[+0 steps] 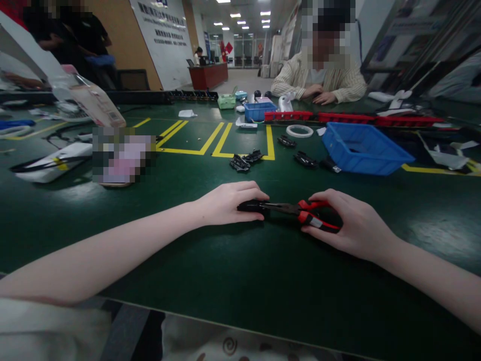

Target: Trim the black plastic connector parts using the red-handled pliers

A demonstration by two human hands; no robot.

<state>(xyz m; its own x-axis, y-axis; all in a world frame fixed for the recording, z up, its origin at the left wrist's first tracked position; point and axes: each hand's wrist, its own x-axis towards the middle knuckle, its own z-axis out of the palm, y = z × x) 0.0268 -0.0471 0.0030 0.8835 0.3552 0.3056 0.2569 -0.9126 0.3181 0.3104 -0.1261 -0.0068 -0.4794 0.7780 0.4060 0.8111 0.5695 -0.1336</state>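
Between the thumb and fingers of my left hand [233, 203] is a small, glossy black part [252, 205], held low over the green table; its exact kind I cannot make out. My right hand [355, 223] is wrapped around the red and black handles of long-nose pliers [306, 215]. The jaws point left and their tips meet the right end of the black part. Whether the tips grip it or only touch it is too small to tell. Farther back lie several similar black parts, among them a pair [244, 160] and a single one [305, 160].
A blue bin [366, 148] stands at the right, with a white ring [299, 131] beyond it. On the left are a phone [126, 160], a white case [56, 163] and a bottle [95, 103]. Across the green table [240, 281] sits another person [319, 75].
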